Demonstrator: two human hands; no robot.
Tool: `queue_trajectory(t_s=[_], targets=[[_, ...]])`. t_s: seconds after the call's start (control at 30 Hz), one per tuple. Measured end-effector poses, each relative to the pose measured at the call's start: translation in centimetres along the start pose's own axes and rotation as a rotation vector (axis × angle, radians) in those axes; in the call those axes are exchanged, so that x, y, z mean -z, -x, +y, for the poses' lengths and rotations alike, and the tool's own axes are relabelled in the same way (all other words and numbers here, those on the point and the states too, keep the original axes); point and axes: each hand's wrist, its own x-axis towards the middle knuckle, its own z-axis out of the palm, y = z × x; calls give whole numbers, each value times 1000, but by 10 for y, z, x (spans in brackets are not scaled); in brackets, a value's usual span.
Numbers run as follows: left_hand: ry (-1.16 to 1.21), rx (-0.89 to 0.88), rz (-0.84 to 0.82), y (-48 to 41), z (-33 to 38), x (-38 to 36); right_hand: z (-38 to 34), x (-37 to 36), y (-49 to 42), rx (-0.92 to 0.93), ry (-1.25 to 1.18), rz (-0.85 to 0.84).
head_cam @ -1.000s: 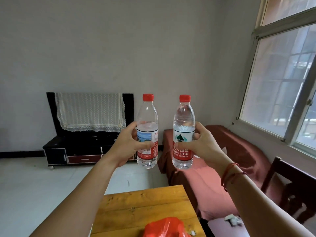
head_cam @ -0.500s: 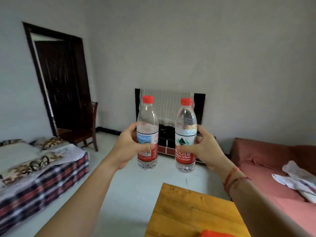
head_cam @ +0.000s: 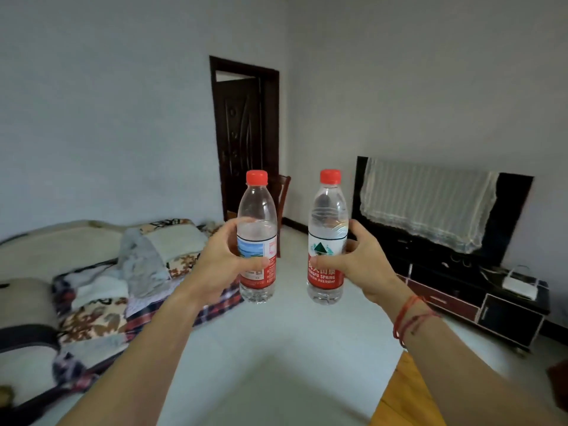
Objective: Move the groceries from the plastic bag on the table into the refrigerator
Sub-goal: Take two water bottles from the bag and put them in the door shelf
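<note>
— Up at chest height, what's held?
— Left hand point(head_cam: 222, 265) wraps one upright water bottle point(head_cam: 257, 238), right hand point(head_cam: 365, 265) another bottle point(head_cam: 328, 238); both red-capped, apart.
— Contents?
— Clear water, partly filled, above white floor point(head_cam: 276, 348).

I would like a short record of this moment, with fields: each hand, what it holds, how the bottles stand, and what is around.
left hand: left hand, grip closed around the blue-label bottle
right hand: right hand, grip closed around the green-label bottle
bottles: both upright, red caps on, apart from each other
table: wooden corner at lower right
refrigerator: not in view
surroundings: dark door, bed, TV stand
</note>
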Motion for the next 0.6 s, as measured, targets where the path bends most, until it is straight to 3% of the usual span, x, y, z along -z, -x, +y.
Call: queue_trajectory(t_s=[0.27,0.6], targets=[[-32,63,273,46,-2,77,-7,-98,-34,45,-101,-288],[-174,92,716,155,17,104,-20,-185,-17,115,-163,-684]])
